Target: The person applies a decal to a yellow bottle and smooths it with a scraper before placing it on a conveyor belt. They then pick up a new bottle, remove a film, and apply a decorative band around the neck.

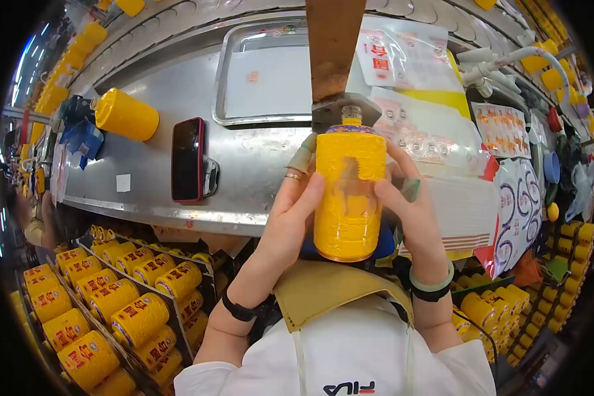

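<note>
A yellow bottle with a raised pattern and a clear glass neck stands out in front of my chest, its neck pointing away from me. A brown horse-shaped decal sits on the face turned toward me. My left hand is closed on the bottle's left side, with a ring and greenish finger covers on its fingers. My right hand grips the other side, its thumb at the decal's edge. A green piece shows at a finger of that hand. Fingertips behind the bottle are hidden.
On the metal bench lie a phone, a white tray, another yellow bottle and decal sheets. A brown post rises beyond my hands. Crates of yellow bottles stand lower left.
</note>
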A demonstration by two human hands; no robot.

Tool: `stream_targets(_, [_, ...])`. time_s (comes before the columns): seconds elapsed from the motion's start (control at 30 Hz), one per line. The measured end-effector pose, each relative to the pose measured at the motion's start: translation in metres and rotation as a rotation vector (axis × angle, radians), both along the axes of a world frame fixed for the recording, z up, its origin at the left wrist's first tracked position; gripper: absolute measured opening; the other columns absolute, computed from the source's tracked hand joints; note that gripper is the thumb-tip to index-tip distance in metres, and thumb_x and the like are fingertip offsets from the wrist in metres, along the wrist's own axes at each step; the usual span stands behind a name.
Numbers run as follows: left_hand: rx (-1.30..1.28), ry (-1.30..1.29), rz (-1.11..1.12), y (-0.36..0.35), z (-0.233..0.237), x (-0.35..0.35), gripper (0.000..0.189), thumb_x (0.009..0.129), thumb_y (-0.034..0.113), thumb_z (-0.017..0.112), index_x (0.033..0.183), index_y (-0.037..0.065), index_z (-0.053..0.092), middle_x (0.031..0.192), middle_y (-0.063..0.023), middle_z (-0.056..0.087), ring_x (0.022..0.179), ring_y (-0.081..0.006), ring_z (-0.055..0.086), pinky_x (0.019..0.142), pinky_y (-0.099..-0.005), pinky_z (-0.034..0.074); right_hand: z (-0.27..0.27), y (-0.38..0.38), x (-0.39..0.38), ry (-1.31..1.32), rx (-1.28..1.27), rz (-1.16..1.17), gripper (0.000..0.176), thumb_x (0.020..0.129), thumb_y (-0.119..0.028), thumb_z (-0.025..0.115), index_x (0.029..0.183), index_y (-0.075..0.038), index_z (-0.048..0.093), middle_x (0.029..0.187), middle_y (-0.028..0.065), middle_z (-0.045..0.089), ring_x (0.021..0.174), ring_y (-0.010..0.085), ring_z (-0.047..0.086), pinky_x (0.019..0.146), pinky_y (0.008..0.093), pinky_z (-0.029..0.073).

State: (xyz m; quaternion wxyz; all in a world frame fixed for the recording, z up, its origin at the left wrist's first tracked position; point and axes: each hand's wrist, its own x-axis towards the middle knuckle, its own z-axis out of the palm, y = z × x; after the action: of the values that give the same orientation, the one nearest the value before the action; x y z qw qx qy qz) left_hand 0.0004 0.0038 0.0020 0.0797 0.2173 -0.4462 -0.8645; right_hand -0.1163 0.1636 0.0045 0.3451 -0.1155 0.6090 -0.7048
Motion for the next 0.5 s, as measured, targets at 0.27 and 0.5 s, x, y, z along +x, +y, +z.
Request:
stream_targets(0.27, [0.050,0.026,0.064,0.0059,-0.0069,0.0051,0.055,0.113,0.017,0.043,0.164,0.004,0.027,0.162,-0.0111,0.041,0.150,-0.0245,0.040,0.123,-0.0416,0.032,-0.0025,0.0011,-0.0007,-0.031,-0.004,-0.023,0.067,0.097,-0.012,0.073,0.155,0.001,0.044,0.095,-0.0040,0.053,0.092,0.0054,0.052,0.085,0.0215,0.042])
stream_targets(0.5, [0.017,0.083,0.011,0.0049,-0.0062,0.0093,0.064,0.107,0.009,0.056,0.162,-0.001,0.025,0.163,-0.0146,0.039,0.150,-0.0229,0.038,0.124,-0.0390,0.030,-0.0011,0.0015,-0.0006,-0.031,0.003,-0.027,0.065,0.097,-0.012,0.073,0.155,0.001,0.045,0.097,-0.0044,0.053,0.091,0.0051,0.052,0.082,0.0211,0.042])
